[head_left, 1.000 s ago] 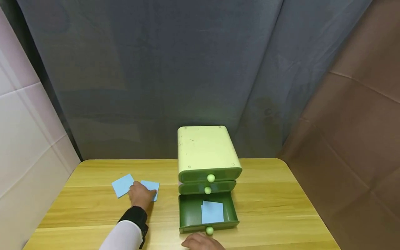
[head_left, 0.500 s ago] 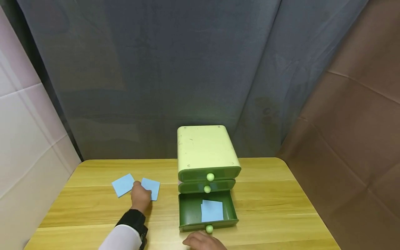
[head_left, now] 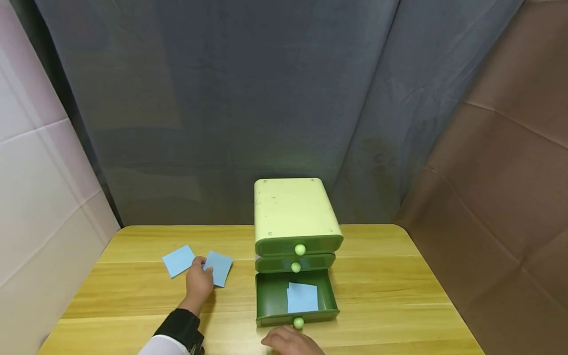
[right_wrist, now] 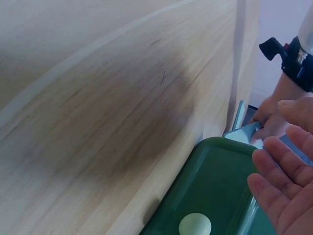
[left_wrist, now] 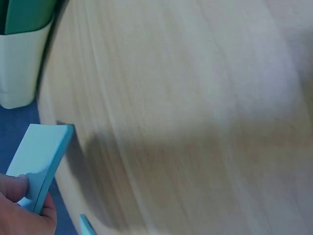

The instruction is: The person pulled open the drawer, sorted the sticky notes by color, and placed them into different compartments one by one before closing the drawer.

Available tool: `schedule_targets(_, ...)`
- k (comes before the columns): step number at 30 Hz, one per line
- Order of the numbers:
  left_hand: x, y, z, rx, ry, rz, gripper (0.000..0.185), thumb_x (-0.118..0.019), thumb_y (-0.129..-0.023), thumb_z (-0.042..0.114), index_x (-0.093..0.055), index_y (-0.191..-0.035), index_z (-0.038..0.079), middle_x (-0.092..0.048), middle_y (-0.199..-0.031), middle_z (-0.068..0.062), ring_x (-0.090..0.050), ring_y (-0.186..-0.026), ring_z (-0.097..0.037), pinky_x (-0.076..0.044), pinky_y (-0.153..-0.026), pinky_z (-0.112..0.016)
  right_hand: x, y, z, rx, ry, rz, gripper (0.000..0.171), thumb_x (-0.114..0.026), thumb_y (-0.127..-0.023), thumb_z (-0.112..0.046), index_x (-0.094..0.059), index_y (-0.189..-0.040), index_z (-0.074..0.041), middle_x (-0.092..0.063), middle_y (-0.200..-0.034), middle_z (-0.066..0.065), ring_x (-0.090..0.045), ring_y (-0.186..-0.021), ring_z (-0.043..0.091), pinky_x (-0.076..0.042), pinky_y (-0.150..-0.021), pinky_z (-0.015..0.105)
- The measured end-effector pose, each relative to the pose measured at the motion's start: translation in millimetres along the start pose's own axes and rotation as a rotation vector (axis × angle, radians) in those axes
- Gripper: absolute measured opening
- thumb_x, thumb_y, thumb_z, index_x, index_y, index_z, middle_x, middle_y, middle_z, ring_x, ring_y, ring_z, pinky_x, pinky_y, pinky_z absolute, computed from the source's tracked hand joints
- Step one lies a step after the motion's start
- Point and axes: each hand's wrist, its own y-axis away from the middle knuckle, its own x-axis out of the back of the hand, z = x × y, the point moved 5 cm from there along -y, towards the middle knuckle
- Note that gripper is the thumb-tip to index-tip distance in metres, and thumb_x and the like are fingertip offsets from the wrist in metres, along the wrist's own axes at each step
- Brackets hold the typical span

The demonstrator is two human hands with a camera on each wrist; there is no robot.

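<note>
1. A loose blue note pad (head_left: 178, 261) lies flat at the left of the wooden table (head_left: 399, 286), at about nine o'clock from the drawer unit.
2. Just to its right, the left hand (head_left: 198, 282) pinches a second blue pad (head_left: 219, 267) by its near edge; the left wrist view shows thumb and fingers (left_wrist: 19, 188) clamped on it, the pad tilted up off the wood.
3. The small green drawer unit (head_left: 295, 217) stands at the table's middle, its top two drawers closed.
4. Its bottom drawer (head_left: 270, 296) is pulled out toward six o'clock, a blue pad (head_left: 302, 298) lying inside it.
5. The right hand (head_left: 290, 341) rests on the table at six o'clock from the drawer's knob (head_left: 299, 323), fingers straight and spread, holding nothing.
</note>
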Motion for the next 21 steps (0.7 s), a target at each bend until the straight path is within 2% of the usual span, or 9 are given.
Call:
schedule_targets(6, 5.0, 7.4, 5.0, -0.014, 0.019, -0.037, 0.013, -0.049, -0.096, -0.004, -0.046, -0.108, -0.009, -0.051, -0.093, -0.019, -0.048, -0.074, -0.025, -0.041, -0.061, -0.032, -0.8, 1.6, 0.9, -0.005, 0.012, 0.001, 0.039, -0.055, -0.096, -0.043, -0.067, -0.115, -0.011, -0.062, -0.113, -0.004, -0.058, -0.105, 0.012, -0.053, -0.072, 0.027)
schedule_targets(14, 12.6, 21.8, 16.6, -0.045, 0.027, -0.051, 0.014, -0.050, -0.096, -0.004, -0.047, -0.109, -0.008, -0.056, -0.103, -0.025, -0.057, -0.085, -0.031, -0.047, -0.064, -0.033, -1.6, 3.3, 2.5, -0.031, 0.011, -0.006, 0.042, -0.054, -0.096, -0.046, -0.066, -0.116, -0.011, -0.063, -0.114, -0.004, -0.059, -0.106, 0.013, -0.054, -0.072, 0.028)
schedule_targets(21, 15.5, 38.8, 31.5, -0.119, 0.025, -0.038, 0.012, -0.051, -0.096, -0.003, -0.049, -0.108, -0.007, -0.059, -0.108, -0.028, -0.061, -0.091, -0.036, -0.052, -0.065, -0.036, 1.2, 4.7, 2.6, -0.018, 0.007, -0.022, 0.042, -0.055, -0.096, -0.044, -0.065, -0.118, -0.009, -0.062, -0.114, -0.003, -0.058, -0.107, 0.014, -0.054, -0.073, 0.029)
